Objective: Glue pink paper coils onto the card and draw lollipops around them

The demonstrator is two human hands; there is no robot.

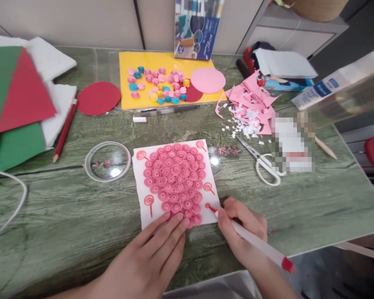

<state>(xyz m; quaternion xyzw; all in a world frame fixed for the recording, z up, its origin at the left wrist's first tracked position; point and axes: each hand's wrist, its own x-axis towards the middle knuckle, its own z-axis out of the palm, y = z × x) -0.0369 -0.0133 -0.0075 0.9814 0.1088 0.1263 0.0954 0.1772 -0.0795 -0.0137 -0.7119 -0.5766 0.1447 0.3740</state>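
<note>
A square white card [145, 174] lies on the green table, covered in its middle by a cluster of rolled pink paper flowers [176, 174]. Red lollipop-like spirals [149, 201] are drawn near its edges. My left hand [152, 251] rests flat over the card's lower part, fingers stretched across the lowest flowers and hiding some. In my right hand [243, 228] is a red-tipped white marker pen [258, 241], gripped between thumb and fingers. Its tip touches the card beside a small red spiral [207, 205] at the lower right.
Scissors [263, 164] lie right of the card, a tape roll [107, 162] left. Behind are a pen cap [139, 119], a red paper oval [99, 98], yellow paper [126, 83] with small flowers, and pink scraps [252, 97]. A pencil [65, 131] lies by green paper [3, 87].
</note>
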